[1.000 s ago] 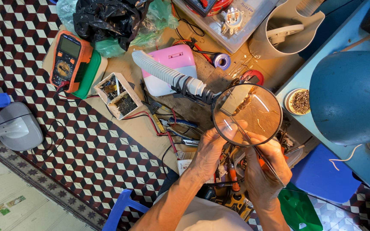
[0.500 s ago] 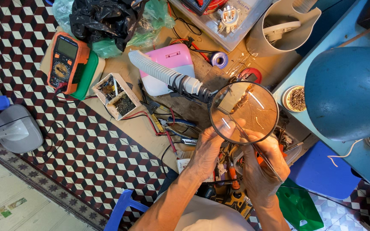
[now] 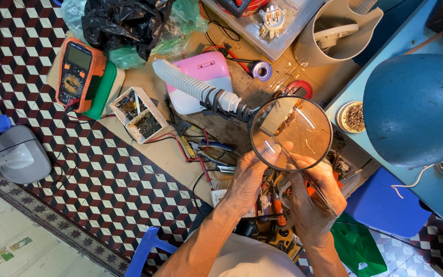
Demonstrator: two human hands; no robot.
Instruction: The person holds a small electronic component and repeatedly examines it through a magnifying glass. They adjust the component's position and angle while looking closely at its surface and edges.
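Both hands meet under the round magnifier lens (image 3: 290, 134) over the cluttered desk (image 3: 155, 159). The left hand (image 3: 247, 179) pinches something the lens rim hides; the right hand (image 3: 311, 197) grips thin tweezers (image 3: 314, 187), tips blurred behind glass.

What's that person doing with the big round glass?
A person sits at a cluttered workbench and holds both hands under a round magnifying glass on a bendy white arm. The left hand grips something small beneath the lens; what it is cannot be told. The right hand holds a thin metal tool, pointing it at that spot. Nearby lie an orange meter, a pink box and a small box of parts.
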